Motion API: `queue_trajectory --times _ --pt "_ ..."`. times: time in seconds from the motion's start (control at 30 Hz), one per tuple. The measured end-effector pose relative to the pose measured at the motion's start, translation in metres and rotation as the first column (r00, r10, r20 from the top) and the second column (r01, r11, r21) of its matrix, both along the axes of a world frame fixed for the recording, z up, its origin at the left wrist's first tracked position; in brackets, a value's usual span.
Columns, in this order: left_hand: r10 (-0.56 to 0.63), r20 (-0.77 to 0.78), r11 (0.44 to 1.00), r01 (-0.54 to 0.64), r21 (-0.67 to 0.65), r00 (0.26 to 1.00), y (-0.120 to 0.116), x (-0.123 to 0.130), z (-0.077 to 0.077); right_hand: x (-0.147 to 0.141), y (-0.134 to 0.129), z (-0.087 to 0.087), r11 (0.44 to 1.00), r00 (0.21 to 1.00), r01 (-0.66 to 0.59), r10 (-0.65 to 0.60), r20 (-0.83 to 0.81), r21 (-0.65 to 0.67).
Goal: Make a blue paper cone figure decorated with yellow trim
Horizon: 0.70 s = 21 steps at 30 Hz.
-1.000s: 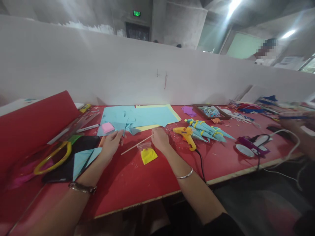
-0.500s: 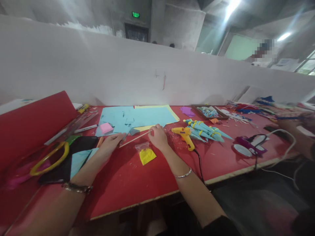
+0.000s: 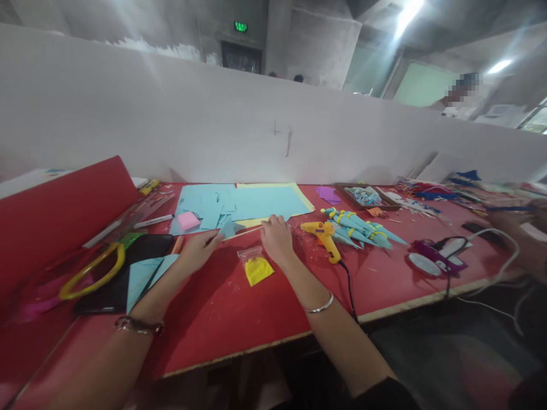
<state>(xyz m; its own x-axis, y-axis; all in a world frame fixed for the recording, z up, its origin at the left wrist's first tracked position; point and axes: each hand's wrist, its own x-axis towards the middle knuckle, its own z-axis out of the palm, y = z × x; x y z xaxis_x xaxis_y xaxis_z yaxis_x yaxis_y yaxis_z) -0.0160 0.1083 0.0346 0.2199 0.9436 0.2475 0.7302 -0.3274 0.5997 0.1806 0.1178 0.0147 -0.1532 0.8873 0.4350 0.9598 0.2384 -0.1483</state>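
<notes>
My right hand (image 3: 277, 238) is closed on one end of a thin wooden stick (image 3: 243, 232) above the red table. The stick's other end meets a small blue paper piece (image 3: 228, 228) at the fingertips of my left hand (image 3: 197, 251). Those left fingers are pinched together on the paper, and whether they also grip the stick is hard to see. Just in front of the hands lies a small clear bag with yellow contents (image 3: 258, 270). A yellow glue gun (image 3: 321, 236) rests to the right of my right hand.
Blue paper sheets (image 3: 269, 202) and a pink pad (image 3: 188, 221) lie behind the hands. Blue paper cones with yellow trim (image 3: 363, 226) are at right, near a brown tray (image 3: 387, 200) and a purple device (image 3: 444, 259). Yellow-handled scissors (image 3: 96, 279) are at left. Another person's hand (image 3: 523, 225) is far right.
The stick's left end has moved up and now meets the blue paper at my left hand. The whole view has shifted slightly.
</notes>
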Motion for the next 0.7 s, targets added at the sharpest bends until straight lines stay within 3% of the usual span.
queue_trajectory --times 0.13,0.23,0.33,0.5,0.7 --pt "-0.091 -0.053 0.996 0.091 -0.011 0.994 0.002 -0.001 -0.009 -0.007 -0.003 0.001 0.987 0.988 -0.157 0.156 0.013 0.029" --pt "-0.119 -0.084 0.993 0.118 -0.018 0.989 0.003 -0.001 -0.016 -0.012 -0.004 0.001 0.935 0.935 -0.356 0.355 -0.013 -0.011" --pt "-0.139 -0.111 0.99 0.137 -0.025 0.984 0.003 0.0 -0.017 -0.015 -0.004 0.0 0.882 0.88 -0.467 0.456 -0.132 -0.061" --pt "-0.162 -0.105 0.987 0.159 -0.034 0.981 0.001 0.001 -0.014 -0.018 -0.004 -0.003 0.88 0.842 -0.472 0.435 -0.318 -0.046" --pt "-0.161 -0.221 0.987 0.158 -0.03 0.962 -0.001 0.002 -0.016 -0.019 -0.005 -0.003 0.891 0.836 -0.448 0.391 -0.385 -0.068"
